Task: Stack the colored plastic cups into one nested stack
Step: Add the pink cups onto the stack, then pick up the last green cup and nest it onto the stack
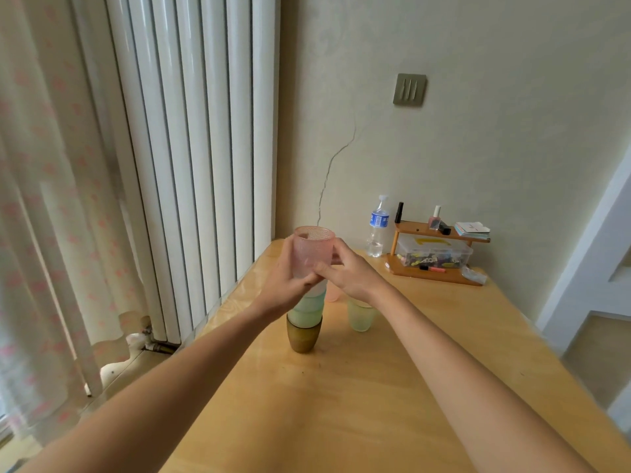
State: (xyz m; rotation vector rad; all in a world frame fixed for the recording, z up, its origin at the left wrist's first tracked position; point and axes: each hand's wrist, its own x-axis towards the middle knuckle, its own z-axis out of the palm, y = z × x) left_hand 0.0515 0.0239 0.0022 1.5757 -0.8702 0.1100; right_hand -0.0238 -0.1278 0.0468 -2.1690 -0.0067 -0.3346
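A nested stack of cups (306,314) stands on the wooden table (375,397), with a brown cup (304,337) at the bottom and pale green and white cups above it. At its top sits a pink textured cup (313,249), held from both sides. My left hand (286,283) wraps its left side and base. My right hand (348,271) pinches its right side and lower edge. A light green cup (361,315) stands alone to the right of the stack. Another pink cup (333,296) peeks out behind the stack, mostly hidden.
At the table's far end stand a water bottle (377,227) and a small wooden shelf (437,254) with a clear box, pens and bottles. A white radiator (191,148) and a curtain (44,216) lie to the left, the wall behind.
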